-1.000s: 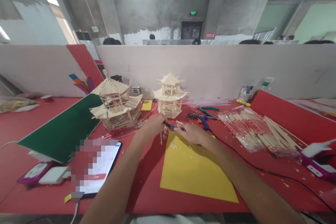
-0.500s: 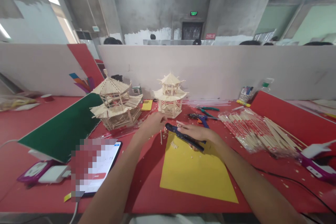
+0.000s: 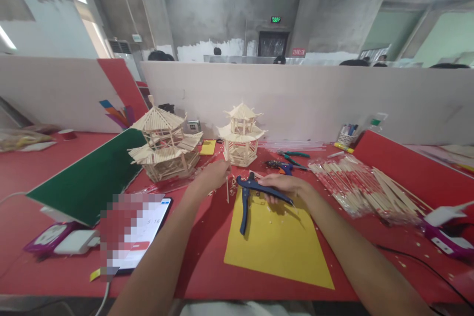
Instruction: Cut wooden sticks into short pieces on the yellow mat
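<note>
**Desk:** What do the hands have?

**Photographer:** The left hand (image 3: 212, 174) is pinched shut on the top of a wooden stick (image 3: 227, 191). The stick stands nearly upright, its foot on the red table just off the far left corner of the yellow sheet (image 3: 274, 249). The right hand (image 3: 282, 185) is closed over one handle of the blue cutters (image 3: 246, 186), whose head lies at the sheet's far edge, just beside the stick. I cannot tell if the two touch. The handles are spread wide, and the free one trails back over the sheet.

**Desk:** What could go wrong?

**Photographer:** As I read it, the stick is thin and held at one end only, so a sideways nudge from the cutter head could tip or snap it. The left fingertips sit near that head, and a slip could nip them. The free handle hangs unsupported; a swing could twist the tool in the palm. The small pagoda model (image 3: 241, 138) stands just beyond the sheet's far edge, where a jerk of either hand might clip it.

**Desk:** And against half a second ago?

**Photographer:** Then the handles lay close together, slanted under the right hand. Now they have swung apart. The stick and the left hand have barely shifted.
</note>
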The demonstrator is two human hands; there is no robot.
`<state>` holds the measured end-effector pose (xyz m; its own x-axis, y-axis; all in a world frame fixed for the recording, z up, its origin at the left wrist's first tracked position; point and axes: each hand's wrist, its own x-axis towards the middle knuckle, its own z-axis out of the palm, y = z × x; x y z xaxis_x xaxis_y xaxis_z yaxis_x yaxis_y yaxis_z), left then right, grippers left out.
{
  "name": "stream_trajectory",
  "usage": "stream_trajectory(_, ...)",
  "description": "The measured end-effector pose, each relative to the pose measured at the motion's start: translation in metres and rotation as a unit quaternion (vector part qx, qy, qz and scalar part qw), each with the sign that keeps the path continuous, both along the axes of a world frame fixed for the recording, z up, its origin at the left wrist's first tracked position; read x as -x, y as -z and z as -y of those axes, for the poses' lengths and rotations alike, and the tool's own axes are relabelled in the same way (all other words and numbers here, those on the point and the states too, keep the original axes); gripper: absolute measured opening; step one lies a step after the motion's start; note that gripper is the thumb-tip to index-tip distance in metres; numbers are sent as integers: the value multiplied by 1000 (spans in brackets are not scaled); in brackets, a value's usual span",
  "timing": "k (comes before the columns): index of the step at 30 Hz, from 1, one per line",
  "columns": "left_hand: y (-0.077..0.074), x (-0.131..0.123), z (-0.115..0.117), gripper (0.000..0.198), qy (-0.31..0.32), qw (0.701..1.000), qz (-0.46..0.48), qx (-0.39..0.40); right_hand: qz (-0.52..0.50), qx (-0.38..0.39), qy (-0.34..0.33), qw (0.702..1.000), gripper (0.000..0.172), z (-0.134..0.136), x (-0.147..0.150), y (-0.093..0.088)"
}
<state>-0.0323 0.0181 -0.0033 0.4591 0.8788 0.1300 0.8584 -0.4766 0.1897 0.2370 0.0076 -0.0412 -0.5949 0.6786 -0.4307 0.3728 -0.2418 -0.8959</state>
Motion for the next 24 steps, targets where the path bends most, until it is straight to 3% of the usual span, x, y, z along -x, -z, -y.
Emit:
stream_trajectory(6,2,3,-1,20,11,1000,-8,7,33,-73,-11,997,58,3,-2,-4)
stream_trajectory(11,2,4,-1,20,18,1000,-7,25,-1,-92,62,994,49,7,-12,-19)
stream_trajectory(15,6,-1,-2,15,95,991,30,91,-4,-142,60,988,47,9,-21,-31)
stream_trajectory(20,9,-16,3,13,190,963,29,189,143,-250,26,957,65,5,-29,-34)
stream_trajectory(24,12,-21,4,19,215,947,43,235,252,-276,-26,927,65,5,-43,-33)
